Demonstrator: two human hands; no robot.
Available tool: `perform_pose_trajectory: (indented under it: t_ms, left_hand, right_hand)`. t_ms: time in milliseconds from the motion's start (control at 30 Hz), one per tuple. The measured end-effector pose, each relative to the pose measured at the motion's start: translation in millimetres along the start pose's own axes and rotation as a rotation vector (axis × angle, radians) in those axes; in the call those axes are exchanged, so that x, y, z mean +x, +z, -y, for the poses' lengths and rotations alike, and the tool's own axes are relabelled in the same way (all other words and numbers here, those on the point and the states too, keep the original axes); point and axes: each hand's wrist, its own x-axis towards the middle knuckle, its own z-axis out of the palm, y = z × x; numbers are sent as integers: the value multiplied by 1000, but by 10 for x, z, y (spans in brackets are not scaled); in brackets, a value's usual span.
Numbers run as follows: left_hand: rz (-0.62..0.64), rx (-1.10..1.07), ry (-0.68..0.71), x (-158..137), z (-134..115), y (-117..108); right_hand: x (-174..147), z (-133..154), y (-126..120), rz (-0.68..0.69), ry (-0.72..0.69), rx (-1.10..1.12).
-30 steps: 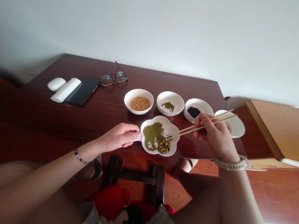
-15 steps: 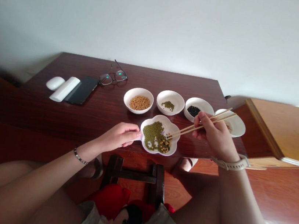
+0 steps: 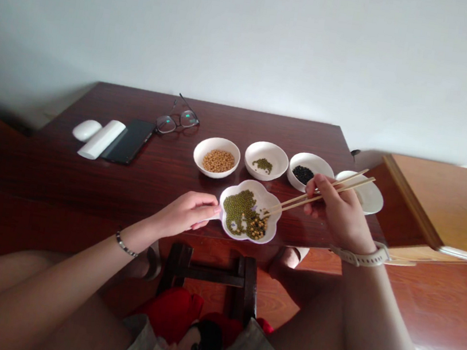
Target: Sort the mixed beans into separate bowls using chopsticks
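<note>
Dark table (image 3: 127, 189): glasses (image 3: 188, 118) laid near far edge; case (image 3: 87, 130), cylinder (image 3: 101, 140), black tablet (image 3: 132, 140) grouped toward left edge; four bowls (image 3: 267, 152) lined up to right edge; dish (image 3: 263, 195) held at near edge.

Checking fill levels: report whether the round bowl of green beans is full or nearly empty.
Nearly empty: the green beans form only a small patch in the round bowl, leaving most of its inside bare.
</note>
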Motion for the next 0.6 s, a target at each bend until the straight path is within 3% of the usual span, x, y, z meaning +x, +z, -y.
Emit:
perform_pose_trajectory:
  t_ms: [600]
  left_hand:
    - [1, -4, 3, -8, -30, 5]
  right_hand:
    - [4, -46, 122, 172, 12, 69]
